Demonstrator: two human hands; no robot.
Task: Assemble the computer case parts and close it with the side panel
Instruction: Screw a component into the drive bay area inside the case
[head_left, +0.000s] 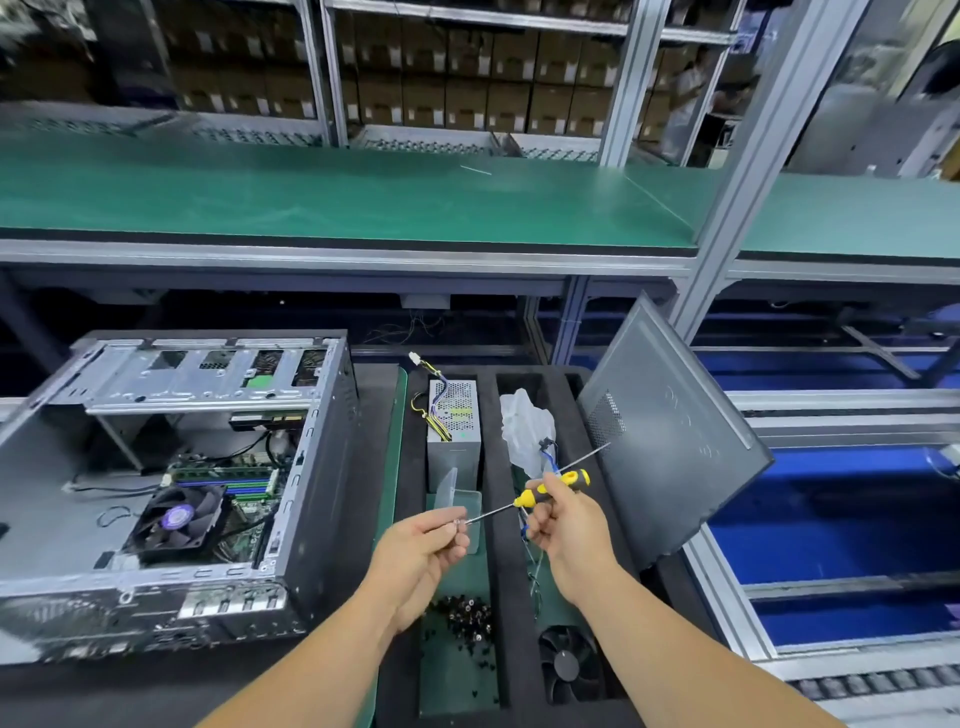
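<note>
Frame centre: right hand (563, 514) gripping rigid, light screwdriver (551, 488) by handle; left hand (431, 545) fingers (457, 527) pinching tiny, easily dropped screw (458, 523) at tip.

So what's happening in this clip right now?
A person holds a yellow-handled screwdriver in the right hand and brings its tip to a small screw pinched in the left hand. The computer case lies open on the left. The side panel leans at the right, not yet fitted.
</note>
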